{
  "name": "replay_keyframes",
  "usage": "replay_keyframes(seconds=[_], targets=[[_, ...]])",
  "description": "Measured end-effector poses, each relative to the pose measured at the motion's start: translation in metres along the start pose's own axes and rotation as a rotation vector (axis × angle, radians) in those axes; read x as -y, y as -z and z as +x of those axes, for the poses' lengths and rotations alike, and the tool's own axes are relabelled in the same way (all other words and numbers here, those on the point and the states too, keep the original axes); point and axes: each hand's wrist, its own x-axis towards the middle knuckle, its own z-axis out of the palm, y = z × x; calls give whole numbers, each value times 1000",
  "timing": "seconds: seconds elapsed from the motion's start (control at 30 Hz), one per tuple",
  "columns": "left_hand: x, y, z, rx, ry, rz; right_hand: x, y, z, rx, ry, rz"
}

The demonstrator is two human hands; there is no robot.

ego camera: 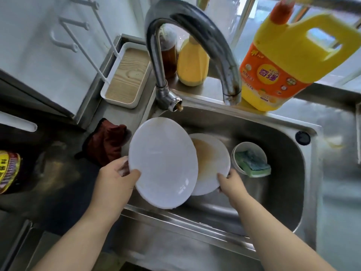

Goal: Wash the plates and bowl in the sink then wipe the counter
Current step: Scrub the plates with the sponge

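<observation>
The left hand grips the clean-looking plate at its lower left rim, with the thumb on the face and the other fingers hidden behind, and holds it tilted over the left part of the sink. The right hand pinches the near rim of the stained plate, which sits lower in the basin and is partly covered by the first plate. A brownish film lies over its face, so I judge that this second plate is the one to be washed now.

To do this step well, the upper plate should first go to a stable place, because two wet plates held by the rims can slip or knock together. The tap gives no visible water, so it probably has to be opened. The sponge rests in and over the small bowl at the right side of the basin, near the right hand (a short reach, I think). That hand must let go of the plate to take the sponge, so the stained plate should lie flat on the sink floor before release.

The detergent bottle stands on the ledge behind the sink. The dark red cloth lies on the worktop left of the basin, and it looks suitable for the later wiping.
</observation>
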Motion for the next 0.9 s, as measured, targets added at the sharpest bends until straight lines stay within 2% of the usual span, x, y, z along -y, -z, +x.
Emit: replay_keyframes(seconds=[0.3,0.53,0.7,0.9], targets=[[-4,-2,0,69,-12,2,47,65,-60,-155,185,-327],[-6,-30,5,139,-31,114,53,112,-97,-245,233,-504],[7,-55,30,161,9,195,38,135,-113,-346,249,-474],[19,-81,51,106,124,144,16,148,-124,-420,235,-347]])
